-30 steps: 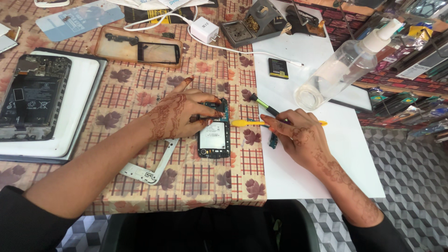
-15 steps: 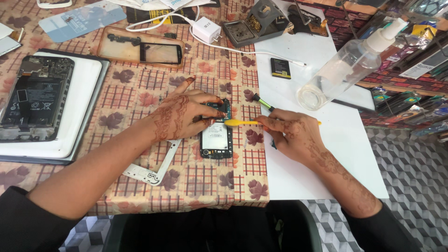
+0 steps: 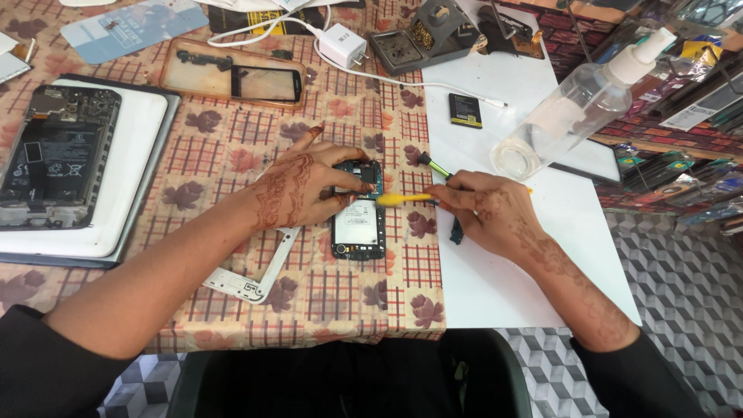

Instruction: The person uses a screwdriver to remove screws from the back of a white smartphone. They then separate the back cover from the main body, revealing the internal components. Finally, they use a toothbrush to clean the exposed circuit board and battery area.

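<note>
A patterned tablecloth [image 3: 232, 139] covers the table, with a white mat [image 3: 526, 255] on its right. Near the middle lies an opened phone [image 3: 358, 224]; the left hand [image 3: 298, 190] presses fingertips on its far end. The right hand [image 3: 487, 213] grips a yellow tool [image 3: 402, 199], tip touching the phone.

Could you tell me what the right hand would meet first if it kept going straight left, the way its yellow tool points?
Most likely the opened phone: the right hand aims its yellow tool at its upper part, beside the left hand's fingertips.
</note>
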